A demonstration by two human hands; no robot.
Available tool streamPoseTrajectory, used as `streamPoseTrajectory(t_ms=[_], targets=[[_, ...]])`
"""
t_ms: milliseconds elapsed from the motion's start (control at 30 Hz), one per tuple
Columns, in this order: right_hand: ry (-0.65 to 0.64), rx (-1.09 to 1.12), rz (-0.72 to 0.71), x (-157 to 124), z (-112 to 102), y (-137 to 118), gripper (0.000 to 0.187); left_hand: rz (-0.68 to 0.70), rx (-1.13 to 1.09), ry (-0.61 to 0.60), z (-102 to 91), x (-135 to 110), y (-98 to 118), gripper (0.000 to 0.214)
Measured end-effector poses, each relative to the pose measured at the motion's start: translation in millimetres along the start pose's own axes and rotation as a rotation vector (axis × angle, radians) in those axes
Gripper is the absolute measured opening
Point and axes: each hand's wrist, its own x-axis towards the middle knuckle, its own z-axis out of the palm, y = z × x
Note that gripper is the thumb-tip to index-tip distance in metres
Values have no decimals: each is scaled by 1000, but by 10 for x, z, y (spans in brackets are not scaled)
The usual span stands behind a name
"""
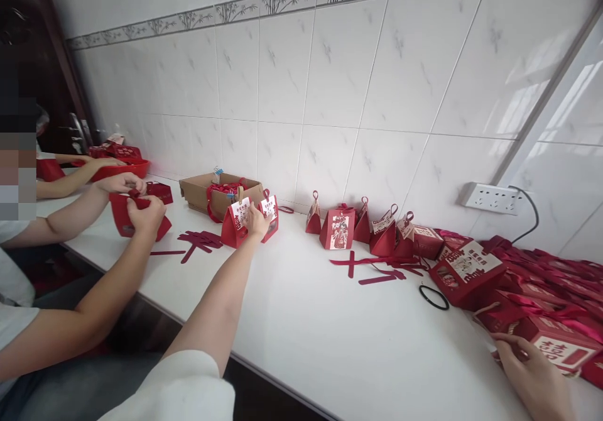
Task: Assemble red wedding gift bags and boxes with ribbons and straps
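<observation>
My left hand (258,222) reaches far across the white table, its fingers closed on a small red gift box (270,210) with a white printed label and a loop on top. Just left of it, close to my fingers, stands a second red gift box (235,220) of the same kind. At the right edge my right hand (532,367) is closed, thumb and fingers together beside a red box with a white label (560,349). A pale, thin bit shows at those fingertips, too unclear to name.
Several looped red boxes (336,229) stand by the tiled wall. Red strips (377,278) and a black ring (433,297) lie before them. Right is a heap of red boxes and ribbons (556,283) below a power strip (492,196). Left, a cardboard box (198,195) and co-workers' hands (146,210).
</observation>
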Motion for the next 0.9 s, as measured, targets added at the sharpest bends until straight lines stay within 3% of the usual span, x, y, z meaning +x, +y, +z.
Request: streamPoseTrajectory(t_ms=[133,300,467,667,767,900], targets=[[-110,70,87,70,-111,-78,22,-10,-73,-24,17,40,-33,45],[-179,80,152,55,-239,-249,28,175,-229,-98,62,-185,32,19],[-160,132,118,0,-244,-306,33,378,-456,-202,53,-841,320,19],[-98,211,-61,-13,-153,-258,31,564,-763,-432,-51,-1789,947,23],[-57,220,-113,-16,-120,-200,28,535,-926,-547,54,-2125,1177,22],[15,248,-212,-37,-128,-172,21,476,-938,-635,350,-2410,1209,22]])
